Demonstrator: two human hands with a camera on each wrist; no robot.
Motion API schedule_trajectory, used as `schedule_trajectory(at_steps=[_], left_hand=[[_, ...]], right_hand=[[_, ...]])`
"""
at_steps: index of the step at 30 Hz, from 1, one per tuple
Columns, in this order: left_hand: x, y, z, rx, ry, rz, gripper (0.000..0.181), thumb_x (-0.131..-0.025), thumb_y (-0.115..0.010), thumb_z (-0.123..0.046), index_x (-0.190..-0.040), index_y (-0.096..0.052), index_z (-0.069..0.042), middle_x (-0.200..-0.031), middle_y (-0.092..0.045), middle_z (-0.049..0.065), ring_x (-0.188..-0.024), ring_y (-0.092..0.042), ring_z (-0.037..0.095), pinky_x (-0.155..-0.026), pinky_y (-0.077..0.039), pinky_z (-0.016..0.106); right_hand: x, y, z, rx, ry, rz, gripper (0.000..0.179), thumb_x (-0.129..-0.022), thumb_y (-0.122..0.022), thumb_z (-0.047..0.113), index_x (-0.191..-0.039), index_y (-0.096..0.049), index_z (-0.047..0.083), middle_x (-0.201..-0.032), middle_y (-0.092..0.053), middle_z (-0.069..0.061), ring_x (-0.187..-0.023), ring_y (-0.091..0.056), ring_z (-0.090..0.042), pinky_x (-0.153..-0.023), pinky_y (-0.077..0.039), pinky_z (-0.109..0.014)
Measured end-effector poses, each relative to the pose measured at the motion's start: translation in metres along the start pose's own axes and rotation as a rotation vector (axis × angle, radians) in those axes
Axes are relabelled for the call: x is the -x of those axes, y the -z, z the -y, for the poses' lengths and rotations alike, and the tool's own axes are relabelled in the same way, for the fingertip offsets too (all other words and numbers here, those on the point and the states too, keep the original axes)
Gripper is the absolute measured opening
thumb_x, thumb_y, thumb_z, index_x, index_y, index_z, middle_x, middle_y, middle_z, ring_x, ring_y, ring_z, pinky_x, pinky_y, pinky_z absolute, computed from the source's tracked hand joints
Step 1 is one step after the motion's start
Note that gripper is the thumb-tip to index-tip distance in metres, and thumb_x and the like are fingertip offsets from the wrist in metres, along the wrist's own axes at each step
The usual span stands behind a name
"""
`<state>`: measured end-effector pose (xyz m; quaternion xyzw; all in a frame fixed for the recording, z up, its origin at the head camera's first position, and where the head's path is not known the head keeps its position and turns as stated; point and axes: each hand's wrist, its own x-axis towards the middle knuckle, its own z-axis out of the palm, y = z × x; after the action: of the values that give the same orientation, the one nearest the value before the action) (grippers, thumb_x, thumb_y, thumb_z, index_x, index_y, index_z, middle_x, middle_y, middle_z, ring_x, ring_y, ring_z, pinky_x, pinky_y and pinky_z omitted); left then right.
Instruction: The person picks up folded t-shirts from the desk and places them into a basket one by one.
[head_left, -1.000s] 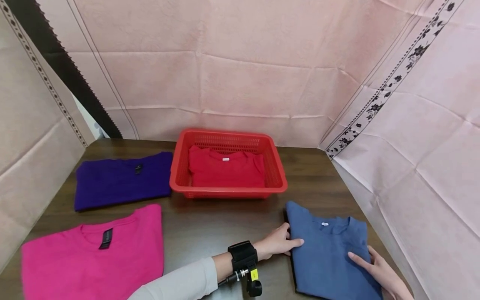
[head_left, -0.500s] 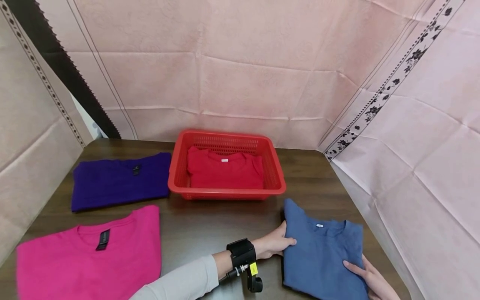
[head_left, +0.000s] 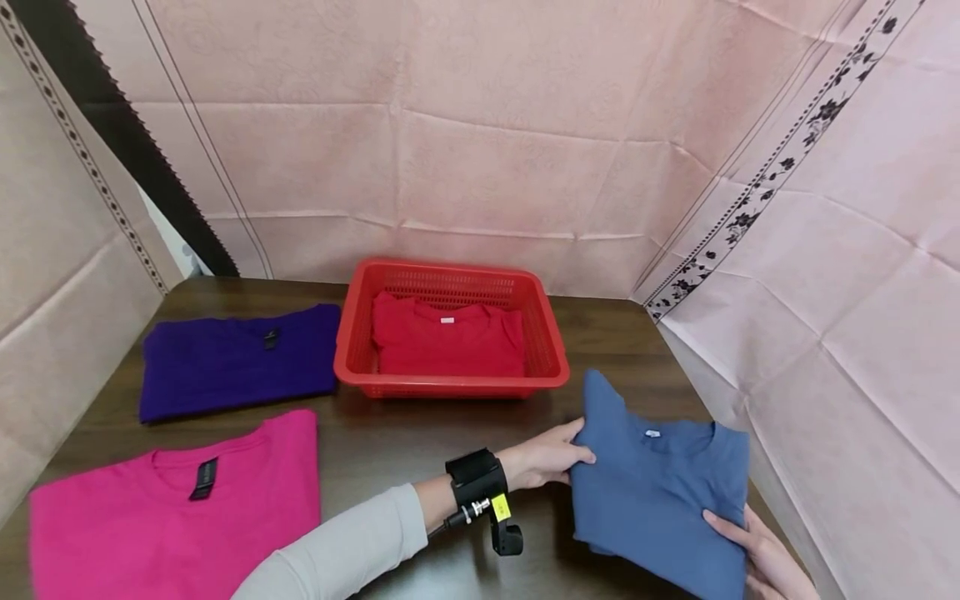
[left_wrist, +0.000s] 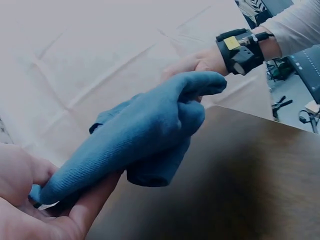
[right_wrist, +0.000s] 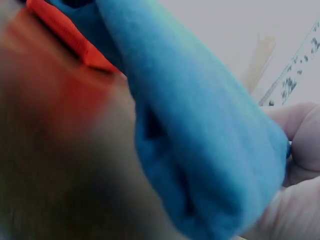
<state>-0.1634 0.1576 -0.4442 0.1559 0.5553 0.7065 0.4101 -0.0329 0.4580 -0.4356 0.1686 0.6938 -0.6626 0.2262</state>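
inner shirt in basket | rear-left shirt left of basket, behind front-left shirt | front-right shirt rightmost

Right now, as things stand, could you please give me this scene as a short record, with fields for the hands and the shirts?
left hand: grips the left edge of the blue shirt
right hand: grips the opposite edge, thumb on top
blue shirt: folded, held off the table, collar toward the far side
red basket: on the table, near its far edge
red shirt: folded, inside the basket
purple shirt: folded, left of the basket
pink shirt: folded, nearer the person than the purple one
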Motion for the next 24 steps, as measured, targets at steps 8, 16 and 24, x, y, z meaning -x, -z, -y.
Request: schedule_trajectory(at_steps=[8, 16, 24], left_hand=[[0.019, 0.026, -0.035, -0.011, -0.051, 0.014, 0.07, -0.09, -0.052, -0.005, -0.149, -0.018, -0.02, -0.139, -0.04, 0.012, -0.112, -0.049, 0.025, -0.099, -0.038, 0.058], [0.042, 0.058, -0.067, -0.006, -0.092, -0.031, 0.071, -0.089, -0.054, -0.008, -0.149, -0.018, -0.024, -0.139, -0.037, 0.01, -0.114, -0.045, 0.027, -0.1, -0.039, 0.055], [0.066, 0.09, -0.093, -0.022, -0.141, -0.087, 0.073, -0.088, -0.057, -0.01, -0.148, -0.021, -0.027, -0.137, -0.04, 0.009, -0.116, -0.045, 0.027, -0.098, -0.043, 0.051]], right_hand=[[-0.005, -0.028, 0.036, -0.085, 0.125, 0.052, 0.079, -0.1, -0.04, 0.023, -0.14, 0.027, 0.036, -0.148, -0.02, -0.017, -0.085, -0.06, -0.009, -0.057, -0.052, -0.022], [-0.026, -0.052, 0.078, -0.084, 0.233, 0.09, 0.08, -0.098, -0.042, 0.017, -0.144, 0.023, 0.028, -0.14, -0.032, -0.014, -0.081, -0.063, -0.012, -0.047, -0.048, -0.017], [-0.052, -0.08, 0.119, -0.128, 0.324, 0.234, 0.075, -0.098, -0.036, 0.004, -0.147, 0.018, 0.021, -0.135, -0.034, -0.009, -0.112, -0.052, -0.026, -0.083, -0.054, -0.036]])
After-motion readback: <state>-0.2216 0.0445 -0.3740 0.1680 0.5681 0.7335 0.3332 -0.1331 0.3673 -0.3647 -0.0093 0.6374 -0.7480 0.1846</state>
